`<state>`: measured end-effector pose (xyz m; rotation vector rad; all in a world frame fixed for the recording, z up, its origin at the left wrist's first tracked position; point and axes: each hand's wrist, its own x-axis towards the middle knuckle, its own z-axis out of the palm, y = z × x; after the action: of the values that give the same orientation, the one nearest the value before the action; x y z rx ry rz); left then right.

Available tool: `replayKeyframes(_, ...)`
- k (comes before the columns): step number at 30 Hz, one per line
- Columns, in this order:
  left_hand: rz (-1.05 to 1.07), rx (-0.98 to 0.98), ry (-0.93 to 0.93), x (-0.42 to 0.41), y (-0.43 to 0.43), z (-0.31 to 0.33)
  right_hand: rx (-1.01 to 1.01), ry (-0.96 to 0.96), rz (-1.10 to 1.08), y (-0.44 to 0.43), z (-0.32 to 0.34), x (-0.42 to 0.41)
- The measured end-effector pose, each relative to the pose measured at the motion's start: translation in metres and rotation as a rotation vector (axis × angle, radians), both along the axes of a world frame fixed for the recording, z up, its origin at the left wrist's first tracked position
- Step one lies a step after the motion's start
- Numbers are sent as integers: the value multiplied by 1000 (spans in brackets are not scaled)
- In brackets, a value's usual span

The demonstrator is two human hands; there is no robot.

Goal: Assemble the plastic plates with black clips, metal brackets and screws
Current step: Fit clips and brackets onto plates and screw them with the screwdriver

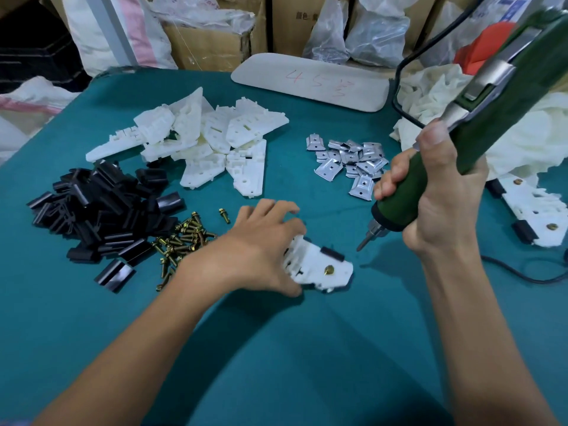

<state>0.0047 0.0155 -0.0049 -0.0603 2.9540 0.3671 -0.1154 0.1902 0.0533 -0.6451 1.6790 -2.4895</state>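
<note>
Plate (313,256): probably light, stiff plastic, best held at edges; left hand (261,244) gripped it, right hand (436,195) grasped driver (507,103).

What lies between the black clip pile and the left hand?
A loose pile of brass screws lies between the black clips and the left hand, which holds the plastic plate; the head view shows it.

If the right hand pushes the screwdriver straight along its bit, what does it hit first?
Probably the white plastic plate under the left hand, near its black clip and brass screw. The right hand aims the electric screwdriver down-left; depth is unclear, so the teal cloth could come first.
</note>
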Motion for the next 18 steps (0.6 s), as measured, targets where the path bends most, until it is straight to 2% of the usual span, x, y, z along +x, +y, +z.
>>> replayKeyframes(7, 182, 4, 352, -14, 42, -41, -1, 58, -67, -6, 1, -7)
replayKeyframes(18, 186, 31, 446, -16, 46, -47, 22, 71, -84, -5, -11, -11)
